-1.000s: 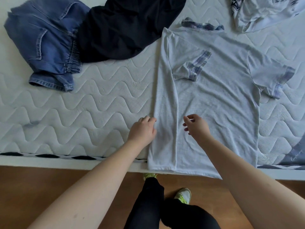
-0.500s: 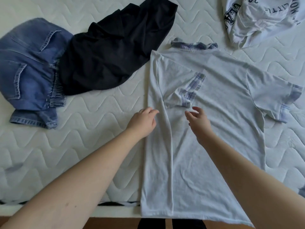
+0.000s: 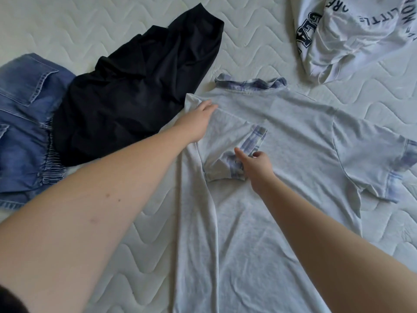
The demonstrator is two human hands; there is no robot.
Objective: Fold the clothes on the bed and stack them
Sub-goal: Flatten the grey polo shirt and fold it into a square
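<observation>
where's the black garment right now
In the head view the black garment lies crumpled at upper left on the mattress, between the denim shorts on its left and the grey t-shirt on its right, just beyond the left hand.

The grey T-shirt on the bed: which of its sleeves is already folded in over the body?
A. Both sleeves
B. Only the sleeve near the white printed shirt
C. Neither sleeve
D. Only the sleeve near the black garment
D: on the grey T-shirt, the sleeve near the black garment lies folded over the body, while the other sleeve is spread out on the mattress.
</observation>
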